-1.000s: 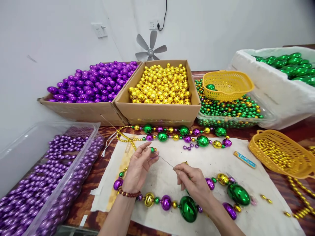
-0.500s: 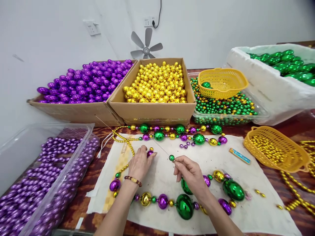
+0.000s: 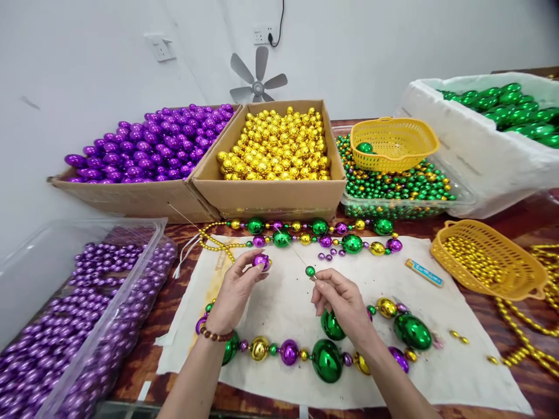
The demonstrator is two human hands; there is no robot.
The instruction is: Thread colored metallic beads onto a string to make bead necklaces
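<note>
My left hand [image 3: 236,291] pinches a shiny purple bead [image 3: 261,262] above the white cloth [image 3: 288,302]; a bit of gold shows at the bead's right side. A beaded bracelet circles that wrist. With closed fingers, my right hand [image 3: 338,299] grips a thin needle [image 3: 297,251] that slants up and to the left. A small green bead [image 3: 310,271] sits on the needle just beyond my fingertips. Below both hands lies a strung bead necklace [image 3: 289,352] of green, purple and gold beads, partly hidden by my hands and wrists.
Another bead necklace [image 3: 351,244] lies along the cloth's far edge, near several loose purple beads [image 3: 334,252]. Behind stand cardboard boxes of purple beads [image 3: 152,145] and gold beads [image 3: 273,145]. A yellow basket [image 3: 519,279] is at right, a clear tub [image 3: 109,326] at left.
My left hand has lifted the purple bead off the cloth and turned it up between its fingers. My right hand has shifted slightly with the needle and green bead.
</note>
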